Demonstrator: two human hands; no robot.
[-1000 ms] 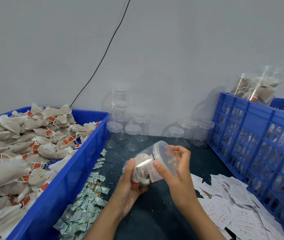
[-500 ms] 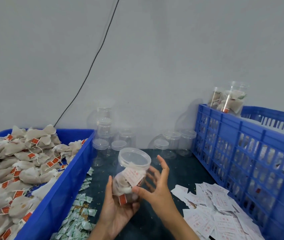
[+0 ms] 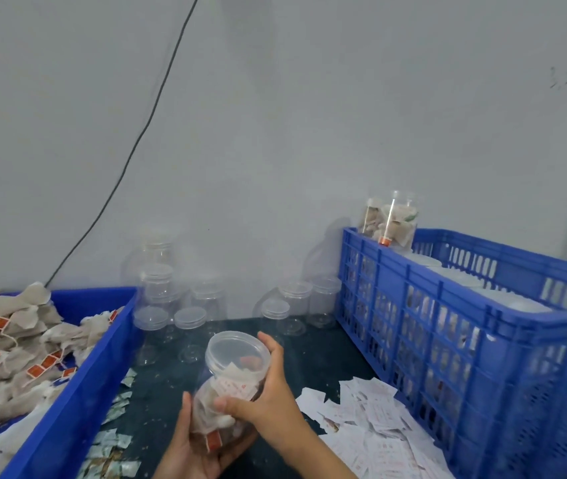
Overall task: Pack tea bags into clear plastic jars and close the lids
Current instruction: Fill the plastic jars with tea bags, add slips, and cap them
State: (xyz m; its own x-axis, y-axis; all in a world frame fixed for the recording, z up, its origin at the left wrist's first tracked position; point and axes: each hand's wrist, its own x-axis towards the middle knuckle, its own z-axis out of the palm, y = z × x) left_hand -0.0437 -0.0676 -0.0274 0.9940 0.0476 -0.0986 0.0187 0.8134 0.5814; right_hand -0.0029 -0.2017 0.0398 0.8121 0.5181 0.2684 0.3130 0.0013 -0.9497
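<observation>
- Near the front edge of the dark desk (image 3: 157,402), between the two blue containers, a clear plastic jar (image 3: 226,402) packed with tea bags is held up off the surface.
- Left hand (image 3: 192,451): cupped beneath the jar's base, thumb raised along the left wall; fingers curled round the lower body.
- Right hand (image 3: 268,399): wrapped round the right side of the jar, thumb laid across the front wall, fingertips reaching the lid (image 3: 237,350); a clamping hold on the jar.
- Jar axis: tilted, the lid leaning away from the person and slightly rightward, the base toward the left palm. The lid is seated on the mouth; whether it is fully tightened cannot be told.
- Governing relation: the slatted blue crate (image 3: 465,326), at the desk's right edge, lies to the right of and beyond the jar; the right hand is the nearer one. A filled jar (image 3: 392,219) is seen at its far corner, so transfer there is judged the probable next step.
- Left edge: a solid blue bin (image 3: 78,385) heaped with loose tea bags (image 3: 9,347).
- Back edge, by the wall: empty lidded jars (image 3: 185,305) in a cluster.
- Front right: scattered white paper slips (image 3: 379,423); front left: small green-printed sachets (image 3: 109,440).
</observation>
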